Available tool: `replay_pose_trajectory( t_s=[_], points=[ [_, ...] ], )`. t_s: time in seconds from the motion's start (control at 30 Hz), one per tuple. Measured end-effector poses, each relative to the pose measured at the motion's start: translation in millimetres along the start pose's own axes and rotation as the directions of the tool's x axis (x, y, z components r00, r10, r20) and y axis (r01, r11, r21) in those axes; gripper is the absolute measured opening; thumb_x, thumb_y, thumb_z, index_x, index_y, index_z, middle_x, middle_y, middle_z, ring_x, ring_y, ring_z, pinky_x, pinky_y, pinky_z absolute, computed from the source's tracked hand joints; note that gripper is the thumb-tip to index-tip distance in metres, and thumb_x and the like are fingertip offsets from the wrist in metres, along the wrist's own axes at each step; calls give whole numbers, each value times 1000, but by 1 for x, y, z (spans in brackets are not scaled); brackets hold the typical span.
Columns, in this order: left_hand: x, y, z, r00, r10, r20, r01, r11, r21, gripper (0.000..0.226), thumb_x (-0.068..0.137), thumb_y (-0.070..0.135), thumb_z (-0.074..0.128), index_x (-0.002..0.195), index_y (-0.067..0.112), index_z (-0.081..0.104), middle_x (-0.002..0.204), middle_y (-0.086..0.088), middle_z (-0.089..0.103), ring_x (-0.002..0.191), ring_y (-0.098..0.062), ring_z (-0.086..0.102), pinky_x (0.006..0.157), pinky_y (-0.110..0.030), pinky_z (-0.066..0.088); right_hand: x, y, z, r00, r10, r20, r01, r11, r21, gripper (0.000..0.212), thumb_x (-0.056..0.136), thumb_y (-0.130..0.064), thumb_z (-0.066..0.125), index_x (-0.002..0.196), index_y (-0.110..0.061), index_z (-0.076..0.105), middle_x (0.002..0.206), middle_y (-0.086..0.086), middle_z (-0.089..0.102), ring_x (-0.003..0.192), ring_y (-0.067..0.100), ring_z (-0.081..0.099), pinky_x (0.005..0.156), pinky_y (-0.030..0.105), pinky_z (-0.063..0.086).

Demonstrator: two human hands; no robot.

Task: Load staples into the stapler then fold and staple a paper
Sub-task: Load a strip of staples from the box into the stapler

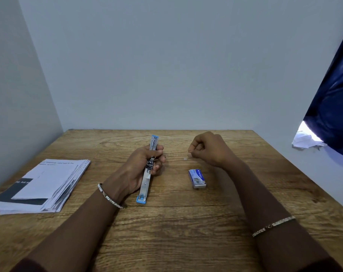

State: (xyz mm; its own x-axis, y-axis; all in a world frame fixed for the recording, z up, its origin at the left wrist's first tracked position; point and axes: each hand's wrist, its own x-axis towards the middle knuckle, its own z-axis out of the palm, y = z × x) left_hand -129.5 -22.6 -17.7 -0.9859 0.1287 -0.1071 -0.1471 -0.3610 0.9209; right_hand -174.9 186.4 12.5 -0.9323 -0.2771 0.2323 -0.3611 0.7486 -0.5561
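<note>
A blue and silver stapler [147, 173] is swung fully open into one long line, pointing away from me. My left hand [145, 165] grips it around the middle, above the wooden table [176, 222]. My right hand [209, 150] hovers to the right with thumb and fingertips pinched together; whether a staple strip sits between them is too small to tell. A tiny pale bit, maybe staples [185, 159], lies on the table just below those fingertips. The small blue staple box [197, 178] rests nearer to me, under my right wrist.
A stack of printed papers [43, 185] lies at the table's left edge. Pale walls close in at the back and left. A dark blue curtain [333, 107] hangs at the right, with crumpled white paper [304, 140] beneath it.
</note>
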Motion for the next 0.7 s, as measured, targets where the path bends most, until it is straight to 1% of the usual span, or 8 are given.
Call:
replay_pose_trajectory(
  t_s=[0.1,0.13,0.17,0.27,0.4,0.53,0.6,0.7],
  points=[
    [1,-1,-1,1000,2,1,-2,1000,9,14,97,-2,46,97,10,55,63,-7,60,39,-10,46,35,-19,35,-3,-1,-12,999,-37,-17,38,998,58,8,80,-10,79,82,-17,76,68,-13,65,58,-6,58,63,15,45],
    [2,-1,-1,1000,2,0,-2,1000,11,14,97,-2,47,97,10,54,63,-7,60,39,-10,46,36,-19,35,-6,-1,-17,999,-39,38,36,997,74,8,79,-12,80,85,-17,76,70,-13,66,57,-9,58,59,8,42],
    [2,-1,-1,1000,2,-2,-2,1000,11,14,97,-2,47,97,10,54,63,-7,60,39,-10,46,36,-19,35,-9,-1,-21,990,-38,136,26,996,89,12,78,-16,82,89,-17,77,74,-11,68,59,-9,58,60,7,42],
    [3,-1,0,1000,6,-1,-6,1000,12,13,96,-2,50,96,11,54,63,-7,60,38,-10,46,36,-19,34,-19,1,-29,895,-17,446,-21,997,79,40,68,-31,91,103,-21,75,87,-8,70,71,-3,61,72,18,48],
    [3,-2,-1,1000,9,7,-10,1000,10,13,95,-2,52,94,11,54,64,-7,58,37,-9,45,35,-19,33,-20,1,-27,841,41,539,-2,997,-74,63,53,-30,98,110,-27,70,86,-17,65,77,0,58,79,23,50],
    [5,-4,-2,1000,26,6,-26,999,24,13,95,-1,55,92,12,53,62,-3,54,36,-8,42,34,-17,32,-16,2,-22,864,-8,504,36,998,-46,57,55,-25,98,106,-24,73,91,-6,74,72,0,62,67,16,49],
    [6,-5,-2,999,44,0,-44,999,12,13,94,-1,57,90,11,54,62,-3,52,35,-7,40,33,-17,31,-14,1,-17,924,-72,375,79,997,-3,55,58,-28,96,108,-23,73,97,0,74,75,4,62,68,18,49],
    [7,-8,-1,997,78,0,-78,997,-9,13,91,0,62,87,10,56,66,-3,56,34,-7,38,34,-17,30,-10,-7,-2,981,-158,110,141,980,143,59,65,-24,93,120,-22,69,114,-5,68,80,5,61,65,8,46]
  ],
)
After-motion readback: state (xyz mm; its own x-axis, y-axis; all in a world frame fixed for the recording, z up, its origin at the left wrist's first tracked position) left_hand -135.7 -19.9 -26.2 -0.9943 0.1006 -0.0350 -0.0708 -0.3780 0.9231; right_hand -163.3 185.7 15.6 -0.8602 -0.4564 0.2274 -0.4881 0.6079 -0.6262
